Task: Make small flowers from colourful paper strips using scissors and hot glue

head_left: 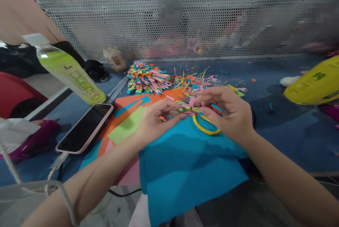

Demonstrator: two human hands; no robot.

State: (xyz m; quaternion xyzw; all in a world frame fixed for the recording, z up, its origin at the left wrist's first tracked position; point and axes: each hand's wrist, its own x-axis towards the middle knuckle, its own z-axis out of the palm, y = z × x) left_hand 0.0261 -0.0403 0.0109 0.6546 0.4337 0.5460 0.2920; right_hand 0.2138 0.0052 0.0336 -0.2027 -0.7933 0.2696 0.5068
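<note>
Between my two hands is a small cluster of folded paper strips (190, 103) in pink, green and orange. My left hand (156, 117) pinches its left side with thumb and fingers. On the other side, the thumb and fingers of my right hand (227, 110) close on the same cluster. Scissors with yellow and red handle loops (205, 131) are just below and behind the right fingers; whether that hand touches them I cannot tell. Under both hands spreads a large blue paper sheet (190, 177), hanging over the table's front edge.
Behind the hands stands a cone of folded colored paper (144, 78) beside a heap of paper scraps (192, 82). Orange paper (127, 101) and a green sheet (125, 126) lie left. A phone (86, 128), a drink bottle (69, 68) and a yellow container (312, 82) flank them.
</note>
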